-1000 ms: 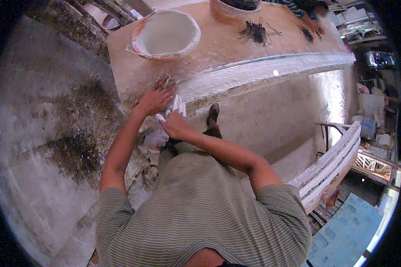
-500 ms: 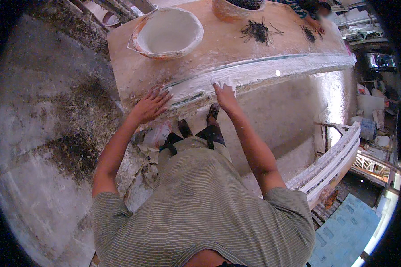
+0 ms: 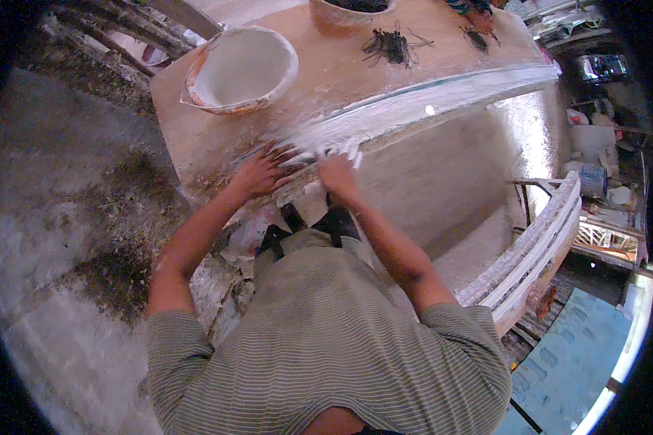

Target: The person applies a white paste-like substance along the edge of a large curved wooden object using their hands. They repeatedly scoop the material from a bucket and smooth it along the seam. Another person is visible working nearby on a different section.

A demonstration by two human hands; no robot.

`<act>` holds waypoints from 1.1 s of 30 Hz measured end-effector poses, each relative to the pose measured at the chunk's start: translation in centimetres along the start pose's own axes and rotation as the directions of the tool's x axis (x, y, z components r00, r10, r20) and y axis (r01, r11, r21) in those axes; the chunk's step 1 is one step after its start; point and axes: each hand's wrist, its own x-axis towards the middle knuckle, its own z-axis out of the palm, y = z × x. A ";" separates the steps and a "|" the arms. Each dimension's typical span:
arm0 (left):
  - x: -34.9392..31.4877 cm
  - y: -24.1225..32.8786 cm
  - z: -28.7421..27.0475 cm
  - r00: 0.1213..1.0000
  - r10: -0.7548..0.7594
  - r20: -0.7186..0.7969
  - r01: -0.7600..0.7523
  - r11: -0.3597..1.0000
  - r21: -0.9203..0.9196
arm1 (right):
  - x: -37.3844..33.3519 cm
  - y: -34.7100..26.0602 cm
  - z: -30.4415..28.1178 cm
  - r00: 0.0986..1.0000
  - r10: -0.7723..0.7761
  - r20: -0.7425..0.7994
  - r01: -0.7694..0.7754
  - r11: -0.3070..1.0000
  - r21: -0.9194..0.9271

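A long strip of white plaster-like paste (image 3: 428, 93) runs along the near edge of the tan tabletop (image 3: 218, 145), with a thin dark-green line beside part of it. My left hand (image 3: 268, 172) lies palm down at the strip's left end, fingers spread. Close to its right, my right hand (image 3: 337, 176) is curled on the strip, closed round a white streaky clump (image 3: 352, 151) that shows at its fingers. Motion blurs the fingertips of both hands, and the right palm is hidden.
A white-coated basin (image 3: 243, 69) stands at the table's left. Farther back are another basin (image 3: 348, 18), a tangle of black strands (image 3: 392, 47) and a co-worker's hand (image 3: 479, 22). A curved white moulding (image 3: 530, 254) and a blue board (image 3: 573, 362) lie at right.
My right hand has moved left along the strip, nearer to my left hand. The left hand has shifted slightly right onto the strip's end. The whole view has shifted a little.
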 end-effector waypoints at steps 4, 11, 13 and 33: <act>4.9 0.6 0.5 0.999 -0.026 -0.047 0.029 0.998 0.049 | 1.7 8.5 -2.3 0.993 0.000 -0.115 0.001 1.000 0.008; 1.8 1.3 -1.2 0.933 -0.208 0.293 0.259 0.955 -0.148 | 0.5 3.3 -0.6 0.997 0.060 0.051 -0.067 0.985 0.156; 1.9 2.1 -2.2 0.932 -0.174 0.319 0.203 0.977 -0.061 | 0.6 0.0 4.9 0.986 0.156 -0.057 -0.127 0.929 0.348; 11.9 3.3 -1.7 0.950 -0.142 0.278 0.150 0.989 -0.007 | -1.0 10.4 -6.6 0.940 0.300 -0.164 -0.221 0.898 0.379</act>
